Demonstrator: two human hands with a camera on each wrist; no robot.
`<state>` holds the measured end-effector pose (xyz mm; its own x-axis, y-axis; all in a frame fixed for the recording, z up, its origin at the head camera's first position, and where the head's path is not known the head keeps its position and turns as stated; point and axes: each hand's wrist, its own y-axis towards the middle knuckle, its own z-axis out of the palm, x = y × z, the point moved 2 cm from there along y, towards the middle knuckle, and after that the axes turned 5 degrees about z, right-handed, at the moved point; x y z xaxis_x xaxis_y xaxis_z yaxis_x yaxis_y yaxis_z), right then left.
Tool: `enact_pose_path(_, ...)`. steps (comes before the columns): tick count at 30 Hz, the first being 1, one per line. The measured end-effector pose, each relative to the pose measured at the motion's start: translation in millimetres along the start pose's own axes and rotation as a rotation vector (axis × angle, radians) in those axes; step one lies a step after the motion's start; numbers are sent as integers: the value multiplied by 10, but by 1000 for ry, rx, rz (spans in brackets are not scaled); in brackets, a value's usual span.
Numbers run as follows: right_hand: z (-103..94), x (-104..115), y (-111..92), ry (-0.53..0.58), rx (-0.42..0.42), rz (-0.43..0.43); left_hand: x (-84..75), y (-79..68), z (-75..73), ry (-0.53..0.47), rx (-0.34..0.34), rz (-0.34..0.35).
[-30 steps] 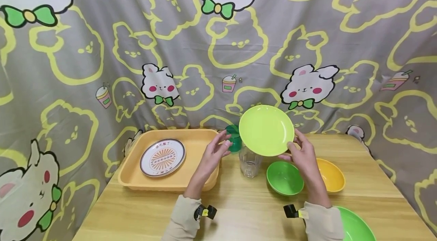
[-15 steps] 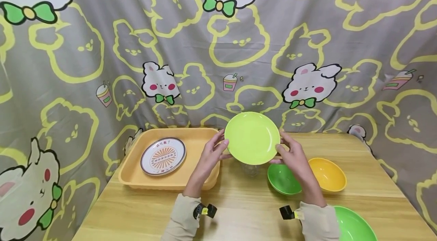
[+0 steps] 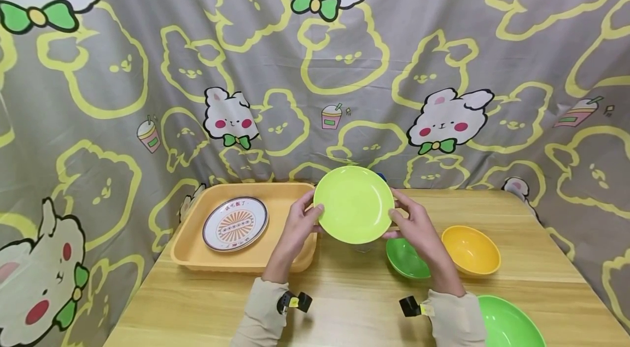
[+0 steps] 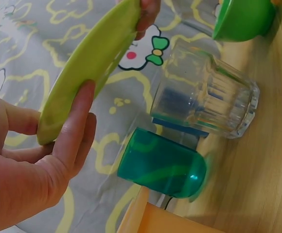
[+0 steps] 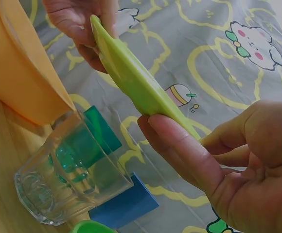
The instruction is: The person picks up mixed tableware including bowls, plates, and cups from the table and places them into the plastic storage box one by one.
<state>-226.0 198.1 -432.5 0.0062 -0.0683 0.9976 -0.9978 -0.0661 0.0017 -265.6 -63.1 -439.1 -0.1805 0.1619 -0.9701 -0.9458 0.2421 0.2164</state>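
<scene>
A lime-green plate (image 3: 354, 204) is held up above the table, its upper face tilted toward the head camera. My left hand (image 3: 298, 221) pinches its left rim, thumb in front and fingers behind. On the opposite rim my right hand (image 3: 415, 223) grips in the same way. Under and behind the plate stands a clear glass (image 4: 204, 94), mostly hidden in the head view. Beside it the left wrist view shows a teal cup (image 4: 161, 162). A green bowl (image 3: 407, 259) sits below my right hand, partly covered by it.
An orange tray (image 3: 290, 199) at the left holds a white patterned plate (image 3: 235, 224). To the right are a yellow bowl (image 3: 471, 250) and a larger green dish (image 3: 509, 322). A blue object (image 5: 124, 204) stands behind the glass. A patterned curtain (image 3: 344, 74) hangs behind the table.
The lime-green plate has moved left and slightly down. My left hand, apart from it one second ago, now holds its left rim; my right hand has followed leftward.
</scene>
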Motion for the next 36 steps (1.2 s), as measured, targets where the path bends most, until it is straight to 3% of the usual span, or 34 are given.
enact_pose_path(28,45,1,7,-7,19,28,13,3,-46,4,-53,-14)
enact_pose_path(36,33,20,-5,-14,11,3,-54,14,-131,-3,-80,4)
